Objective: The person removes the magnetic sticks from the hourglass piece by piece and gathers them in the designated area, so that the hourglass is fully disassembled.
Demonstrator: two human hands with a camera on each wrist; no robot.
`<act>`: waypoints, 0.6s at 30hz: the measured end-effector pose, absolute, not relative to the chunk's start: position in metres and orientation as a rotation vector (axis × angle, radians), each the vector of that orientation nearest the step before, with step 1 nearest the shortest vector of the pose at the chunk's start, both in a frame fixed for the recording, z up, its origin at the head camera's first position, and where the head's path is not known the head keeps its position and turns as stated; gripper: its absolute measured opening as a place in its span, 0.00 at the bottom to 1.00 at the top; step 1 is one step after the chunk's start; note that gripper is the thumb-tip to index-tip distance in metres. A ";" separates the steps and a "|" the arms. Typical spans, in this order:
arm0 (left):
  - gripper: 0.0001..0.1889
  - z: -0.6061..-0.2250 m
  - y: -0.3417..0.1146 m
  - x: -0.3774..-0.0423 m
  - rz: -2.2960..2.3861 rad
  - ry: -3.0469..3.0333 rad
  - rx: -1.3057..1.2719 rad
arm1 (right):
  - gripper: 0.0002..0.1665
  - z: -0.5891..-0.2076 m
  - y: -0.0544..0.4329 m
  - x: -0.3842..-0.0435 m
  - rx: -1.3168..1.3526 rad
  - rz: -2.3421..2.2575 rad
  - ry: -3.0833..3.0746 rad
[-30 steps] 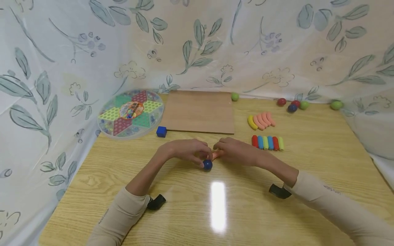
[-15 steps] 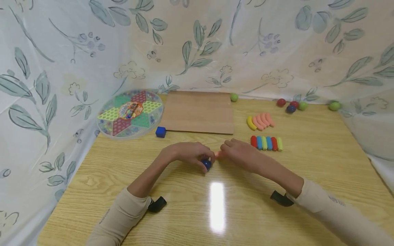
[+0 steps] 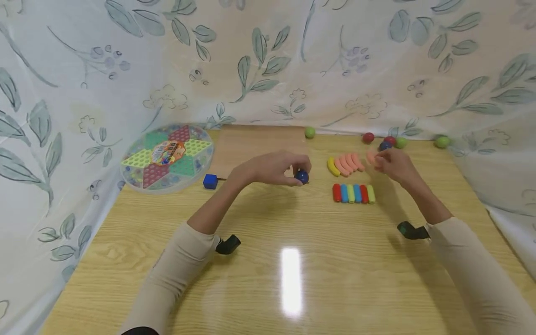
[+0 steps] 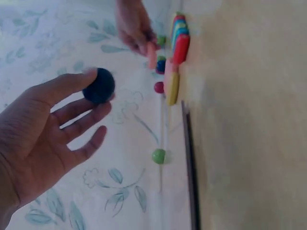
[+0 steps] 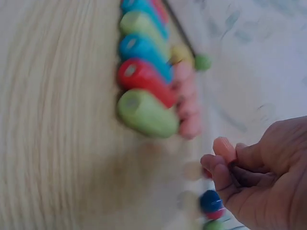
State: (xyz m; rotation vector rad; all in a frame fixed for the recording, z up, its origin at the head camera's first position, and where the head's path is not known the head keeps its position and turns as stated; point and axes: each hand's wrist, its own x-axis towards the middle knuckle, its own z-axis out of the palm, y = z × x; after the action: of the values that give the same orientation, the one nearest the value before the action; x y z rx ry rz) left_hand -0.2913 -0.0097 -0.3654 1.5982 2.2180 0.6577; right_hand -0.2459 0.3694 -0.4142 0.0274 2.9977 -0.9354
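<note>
My left hand holds a dark blue ball between thumb and fingers, raised over the right side of the brown board. In the left wrist view the ball sits at the fingertips, with other fingers apart from it. My right hand pinches a pink curved piece above the table. That piece is right of a row of similar pink curved pieces, which has a yellow curved piece at its left end. Nearer me lies a row of red, blue and green cylinders.
A round star-patterned game board leans at the back left, near a blue cube. Along the back cloth lie a green ball, a red ball, several balls clustered together, and another green ball farther right.
My left hand has lifted the dark blue ball off the table and moved it forward. My right hand has carried the pink curved piece from the middle to the back right.
</note>
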 end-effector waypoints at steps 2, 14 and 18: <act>0.14 -0.361 0.003 -0.304 0.678 2.270 1.583 | 0.22 -0.424 0.374 -0.254 0.064 -0.961 2.984; 0.17 -0.388 0.089 -0.384 0.538 2.620 1.414 | 0.28 -0.440 0.357 -0.264 0.104 -0.803 2.954; 0.17 -0.411 0.103 -0.398 0.407 2.800 1.277 | 0.33 -0.433 0.349 -0.257 0.104 -0.803 2.947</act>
State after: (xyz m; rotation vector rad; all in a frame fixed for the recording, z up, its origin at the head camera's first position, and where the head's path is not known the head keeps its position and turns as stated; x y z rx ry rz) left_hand -0.3985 0.1029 -0.4111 1.2772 2.8004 0.4071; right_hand -0.2565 0.3491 -0.4332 0.1045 2.9467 -0.8032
